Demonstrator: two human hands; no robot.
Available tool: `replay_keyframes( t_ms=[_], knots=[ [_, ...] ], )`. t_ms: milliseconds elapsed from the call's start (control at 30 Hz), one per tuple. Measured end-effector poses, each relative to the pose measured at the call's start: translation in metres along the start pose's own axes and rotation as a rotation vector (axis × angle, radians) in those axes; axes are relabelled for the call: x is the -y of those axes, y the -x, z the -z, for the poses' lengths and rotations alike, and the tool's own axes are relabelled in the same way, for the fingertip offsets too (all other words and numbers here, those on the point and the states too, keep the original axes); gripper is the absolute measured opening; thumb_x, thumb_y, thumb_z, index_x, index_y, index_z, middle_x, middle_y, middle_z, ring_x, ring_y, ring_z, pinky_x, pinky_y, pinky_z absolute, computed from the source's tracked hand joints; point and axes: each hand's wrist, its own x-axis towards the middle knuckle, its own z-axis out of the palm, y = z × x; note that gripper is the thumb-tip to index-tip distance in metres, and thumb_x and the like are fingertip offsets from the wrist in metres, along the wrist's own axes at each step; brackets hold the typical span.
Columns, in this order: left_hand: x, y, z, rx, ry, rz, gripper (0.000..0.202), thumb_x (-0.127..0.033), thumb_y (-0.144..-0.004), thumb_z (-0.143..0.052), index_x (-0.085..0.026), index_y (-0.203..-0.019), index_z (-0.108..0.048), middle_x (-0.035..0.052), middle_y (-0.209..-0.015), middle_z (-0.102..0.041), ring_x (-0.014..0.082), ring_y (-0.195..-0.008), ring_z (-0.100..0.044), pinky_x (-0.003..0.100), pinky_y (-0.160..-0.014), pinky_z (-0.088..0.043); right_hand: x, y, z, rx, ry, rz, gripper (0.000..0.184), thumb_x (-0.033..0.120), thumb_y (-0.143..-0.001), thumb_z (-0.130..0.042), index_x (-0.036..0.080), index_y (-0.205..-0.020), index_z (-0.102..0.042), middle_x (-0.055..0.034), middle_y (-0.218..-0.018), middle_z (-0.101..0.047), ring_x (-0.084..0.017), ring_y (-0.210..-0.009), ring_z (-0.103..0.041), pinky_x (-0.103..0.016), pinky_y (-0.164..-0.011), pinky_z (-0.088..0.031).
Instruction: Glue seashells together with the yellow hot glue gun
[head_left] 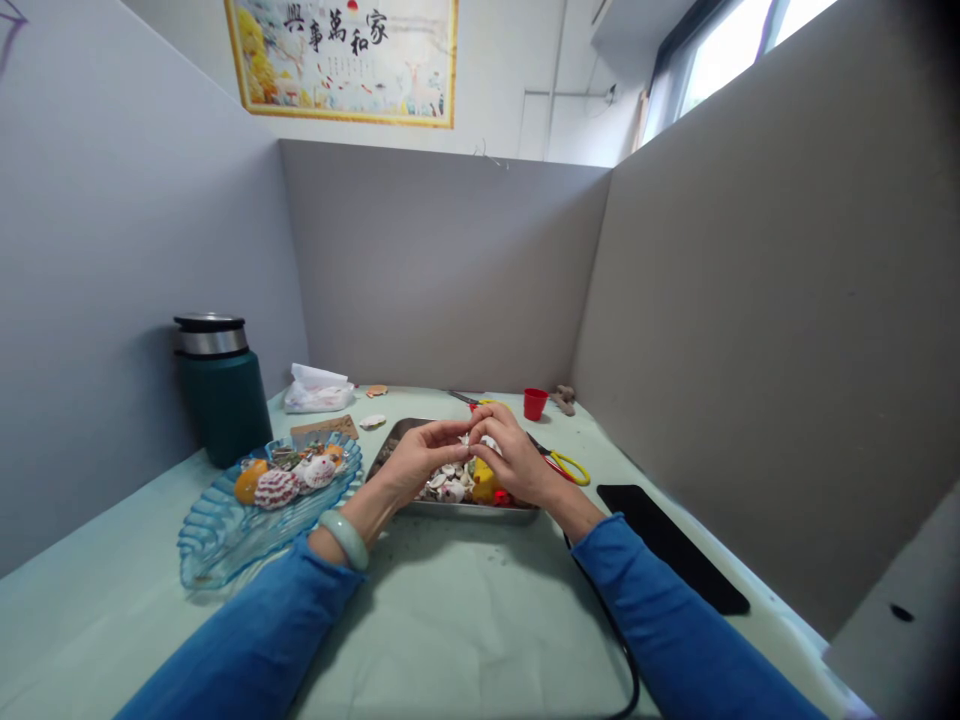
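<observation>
My left hand point(421, 458) and my right hand point(511, 456) meet fingertip to fingertip above a metal tray point(480, 511) that holds several small shells and a yellow piece. Both hands pinch a tiny pale object between them; it is too small to name. A pale green bangle point(344, 538) sits on my left wrist. Both sleeves are blue.
A blue glass dish point(217, 545) with painted shells lies at the left. Behind it stands a dark green flask point(221, 388). A red cup point(535, 403), yellow-handled scissors point(564, 464), a plastic bag point(317, 390) and a black phone point(670, 545) lie around. Grey partitions close three sides.
</observation>
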Motion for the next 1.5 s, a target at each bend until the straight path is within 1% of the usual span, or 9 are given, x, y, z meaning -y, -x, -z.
replay_keyframes(
  t_ms=[167,333,433,633,833,1000,1167,1267,1500],
  knots=[
    [0.0,-0.001,0.0,-0.01,0.045,-0.027,0.036,-0.016,-0.063,-0.076,-0.018,-0.098,-0.069,0.0053,-0.095,-0.069,0.0155,-0.083,-0.061,0.031,-0.081,-0.047,-0.001,-0.001,0.002,-0.028,-0.094,-0.036,0.007,0.015,-0.086,-0.049,0.019,-0.084,-0.054,-0.0064,-0.1,-0.051,-0.019,-0.099,-0.05,-0.038,-0.09,-0.041],
    [-0.001,-0.001,0.0,-0.03,0.037,-0.052,0.038,-0.017,-0.061,-0.077,-0.019,-0.099,-0.069,0.0052,-0.096,-0.069,0.0153,-0.083,-0.061,0.03,-0.08,-0.046,0.001,-0.002,0.0,-0.033,-0.013,0.001,0.016,0.016,-0.089,-0.045,0.021,-0.092,-0.059,-0.007,-0.102,-0.052,-0.019,-0.101,-0.051,-0.038,-0.089,-0.042],
    [0.0,-0.001,0.0,-0.05,0.034,-0.066,0.038,-0.018,-0.061,-0.077,-0.019,-0.098,-0.07,0.0059,-0.098,-0.069,0.0168,-0.086,-0.062,0.031,-0.081,-0.046,0.0,-0.001,-0.002,-0.04,0.028,0.009,0.015,0.016,-0.088,-0.048,0.022,-0.095,-0.059,-0.0078,-0.103,-0.053,-0.02,-0.101,-0.05,-0.039,-0.088,-0.043],
    [0.001,-0.001,0.001,-0.019,-0.012,-0.026,0.039,-0.02,-0.063,-0.076,-0.017,-0.102,-0.069,0.0085,-0.099,-0.069,0.0199,-0.087,-0.062,0.033,-0.081,-0.045,-0.003,0.001,-0.005,-0.074,0.178,0.025,0.009,0.017,-0.084,-0.054,0.022,-0.089,-0.059,-0.0075,-0.102,-0.054,-0.022,-0.098,-0.05,-0.041,-0.086,-0.041],
    [-0.001,0.0,0.0,-0.007,-0.067,-0.009,0.04,-0.021,-0.064,-0.075,-0.017,-0.103,-0.069,0.0079,-0.099,-0.07,0.0193,-0.087,-0.061,0.032,-0.082,-0.045,-0.002,0.0,-0.002,-0.037,0.277,0.06,0.01,0.017,-0.085,-0.051,0.021,-0.087,-0.06,-0.0074,-0.102,-0.056,-0.022,-0.097,-0.05,-0.04,-0.084,-0.039],
    [-0.005,0.0,-0.003,-0.056,-0.175,-0.007,0.04,-0.021,-0.062,-0.075,-0.014,-0.101,-0.07,0.0081,-0.096,-0.07,0.0189,-0.082,-0.061,0.03,-0.076,-0.046,0.001,0.001,-0.002,-0.014,0.358,0.078,0.009,0.015,-0.084,-0.051,0.021,-0.083,-0.058,-0.0069,-0.102,-0.058,-0.023,-0.1,-0.049,-0.041,-0.086,-0.036],
    [-0.005,0.0,-0.002,-0.05,-0.238,-0.008,0.041,-0.021,-0.061,-0.075,-0.013,-0.101,-0.069,0.0078,-0.096,-0.07,0.0194,-0.082,-0.061,0.031,-0.077,-0.046,0.001,0.0,-0.005,0.036,0.407,0.092,0.01,0.013,-0.085,-0.049,0.018,-0.081,-0.057,-0.0076,-0.1,-0.057,-0.021,-0.099,-0.048,-0.039,-0.087,-0.035],
    [-0.004,-0.001,-0.002,-0.043,-0.244,-0.009,0.043,-0.022,-0.061,-0.074,-0.013,-0.103,-0.068,0.0077,-0.095,-0.07,0.0191,-0.082,-0.061,0.032,-0.077,-0.046,0.001,0.001,-0.009,0.044,0.436,0.085,0.012,0.009,-0.085,-0.047,0.017,-0.082,-0.056,-0.0085,-0.1,-0.056,-0.021,-0.098,-0.048,-0.038,-0.088,-0.035],
    [-0.002,-0.003,-0.006,-0.082,-0.283,-0.036,0.038,-0.022,-0.062,-0.073,-0.012,-0.099,-0.067,0.0055,-0.083,-0.069,0.0148,-0.071,-0.06,0.028,-0.07,-0.046,-0.001,0.004,-0.015,0.032,0.459,0.03,0.014,0.008,-0.085,-0.043,0.016,-0.083,-0.054,-0.01,-0.098,-0.054,-0.022,-0.097,-0.047,-0.037,-0.086,-0.036]
  ],
)
